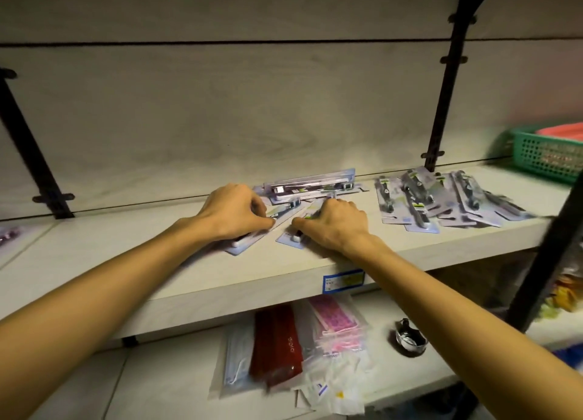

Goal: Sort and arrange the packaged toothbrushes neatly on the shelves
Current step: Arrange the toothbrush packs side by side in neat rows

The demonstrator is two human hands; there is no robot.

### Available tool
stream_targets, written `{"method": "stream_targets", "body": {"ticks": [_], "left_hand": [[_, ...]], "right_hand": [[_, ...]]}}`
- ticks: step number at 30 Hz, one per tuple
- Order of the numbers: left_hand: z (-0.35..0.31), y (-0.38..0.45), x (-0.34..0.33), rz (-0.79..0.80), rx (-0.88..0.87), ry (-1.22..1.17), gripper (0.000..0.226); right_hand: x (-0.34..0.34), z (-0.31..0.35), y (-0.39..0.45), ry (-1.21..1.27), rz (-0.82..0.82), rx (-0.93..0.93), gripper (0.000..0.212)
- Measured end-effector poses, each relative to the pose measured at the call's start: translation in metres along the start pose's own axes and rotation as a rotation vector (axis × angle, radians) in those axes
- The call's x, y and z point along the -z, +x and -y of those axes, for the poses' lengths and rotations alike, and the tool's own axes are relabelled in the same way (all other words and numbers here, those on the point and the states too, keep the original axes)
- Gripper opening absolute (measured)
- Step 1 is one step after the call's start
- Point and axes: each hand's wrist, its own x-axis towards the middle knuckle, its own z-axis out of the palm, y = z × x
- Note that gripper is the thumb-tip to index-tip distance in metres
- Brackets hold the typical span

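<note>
Two flat blue-carded blister-packed toothbrushes (252,230) on the pale wooden shelf (189,271) are pinched by the left hand (235,211) and right hand (334,227); light, stiff, slippery packs, judged best held by card edges; loose pile (441,198) at three o'clock.

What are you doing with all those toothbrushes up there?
A person is tidying packaged toothbrushes on the pale wooden shelf. The left hand grips one blue-backed toothbrush pack, and the right hand holds another blue-backed pack beside it. A neat stack of packs sits behind the hands, and a messy pile of packs waits to the right.
</note>
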Motion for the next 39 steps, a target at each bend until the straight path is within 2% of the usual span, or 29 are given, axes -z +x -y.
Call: {"method": "stream_targets", "body": {"ticks": [7, 11, 15, 17, 24, 29, 33, 37, 39], "left_hand": [[-0.011, -0.005, -0.001, -0.109, 0.109, -0.438, 0.021], [-0.016, -0.008, 0.004, -0.076, 0.156, -0.613, 0.023], [-0.018, -0.011, 0.012, -0.043, 0.218, -0.772, 0.017], [-0.016, -0.015, 0.015, -0.057, 0.234, -0.854, 0.022], [0.006, -0.036, 0.029, -0.178, 0.245, -1.031, 0.030], [0.031, -0.069, 0.039, -0.292, 0.281, -1.045, 0.025], [0.058, -0.102, 0.054, -0.365, 0.263, -0.917, 0.015], [0.088, -0.134, 0.073, -0.439, 0.281, -0.765, 0.013], [0.104, -0.148, 0.084, -0.491, 0.282, -0.642, 0.013]], "right_hand": [[0.015, -0.019, -0.014, 0.025, -0.156, 0.049, 0.049], [0.021, -0.029, -0.018, 0.092, -0.123, 0.013, 0.050], [0.033, -0.033, -0.017, 0.267, -0.094, -0.050, 0.048], [0.037, -0.033, -0.022, 0.357, -0.089, -0.047, 0.046], [0.052, -0.009, -0.051, 0.621, -0.134, -0.124, 0.031], [0.050, 0.031, -0.076, 0.661, -0.159, -0.081, 0.035], [0.034, 0.075, -0.093, 0.834, -0.206, -0.004, 0.014], [0.000, 0.122, -0.105, 0.859, -0.189, 0.007, 0.038], [-0.015, 0.145, -0.108, 0.849, -0.169, 0.009, 0.043]]}}
